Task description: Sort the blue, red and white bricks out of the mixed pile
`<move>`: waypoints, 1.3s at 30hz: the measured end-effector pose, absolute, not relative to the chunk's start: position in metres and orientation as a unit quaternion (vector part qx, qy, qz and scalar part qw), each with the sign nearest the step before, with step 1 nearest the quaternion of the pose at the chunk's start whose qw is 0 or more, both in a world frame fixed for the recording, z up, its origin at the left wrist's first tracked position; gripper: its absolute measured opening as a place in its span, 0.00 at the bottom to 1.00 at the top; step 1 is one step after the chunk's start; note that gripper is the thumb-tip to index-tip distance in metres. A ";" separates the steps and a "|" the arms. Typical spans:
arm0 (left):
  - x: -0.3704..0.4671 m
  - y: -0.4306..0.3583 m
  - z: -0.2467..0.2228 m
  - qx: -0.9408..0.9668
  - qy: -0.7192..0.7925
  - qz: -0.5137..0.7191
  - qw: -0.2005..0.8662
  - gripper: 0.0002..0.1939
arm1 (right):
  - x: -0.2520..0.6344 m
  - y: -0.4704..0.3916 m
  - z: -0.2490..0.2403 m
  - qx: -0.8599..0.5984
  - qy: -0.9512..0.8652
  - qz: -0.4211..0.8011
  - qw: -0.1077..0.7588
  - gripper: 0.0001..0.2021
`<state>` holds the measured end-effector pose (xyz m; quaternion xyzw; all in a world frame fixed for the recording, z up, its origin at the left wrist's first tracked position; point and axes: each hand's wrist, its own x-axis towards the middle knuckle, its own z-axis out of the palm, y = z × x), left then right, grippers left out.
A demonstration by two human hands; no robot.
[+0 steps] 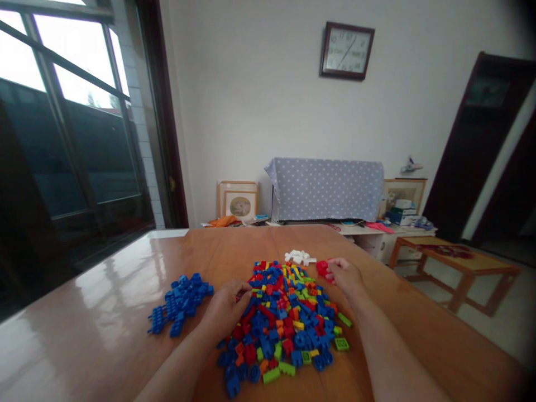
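Observation:
A big mixed pile of plastic toy building bricks (288, 329) in blue, red, green, yellow and orange lies on the table in front of me. At the pile's left edge is my left hand (226, 307), its fingers curled together; what they hold, if anything, is hard to make out. My right hand (345, 276) is beyond the pile's right side, with thumb and fingers closed at a small cluster of red bricks (321, 268). Just left of that cluster sits a small heap of white bricks (298, 257). A separate heap of blue bricks (180, 301) lies left of my left hand.
The glossy brown table (104, 312) stretches out on both sides. Behind it, a low cabinet (377, 240) carries a cloth-covered object (326, 190) and framed pictures (238, 201). A low wooden table (456, 257) stands at the right, and glazed doors (84, 139) at the left.

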<state>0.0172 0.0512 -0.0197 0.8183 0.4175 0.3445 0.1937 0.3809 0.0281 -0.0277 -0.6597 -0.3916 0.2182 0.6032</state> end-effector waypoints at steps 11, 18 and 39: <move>0.022 0.037 -0.013 0.848 0.371 0.319 0.204 0.14 | 0.344 -0.012 -0.001 -0.607 -0.678 0.311 0.273 0.04; 0.024 0.033 -0.012 0.859 0.357 0.308 0.197 0.15 | 0.337 -0.005 -0.009 -0.623 -0.679 0.307 0.237 0.08; 0.017 0.045 -0.019 0.854 0.407 0.288 0.148 0.09 | 0.279 -0.011 0.005 -0.545 -0.783 0.098 0.282 0.08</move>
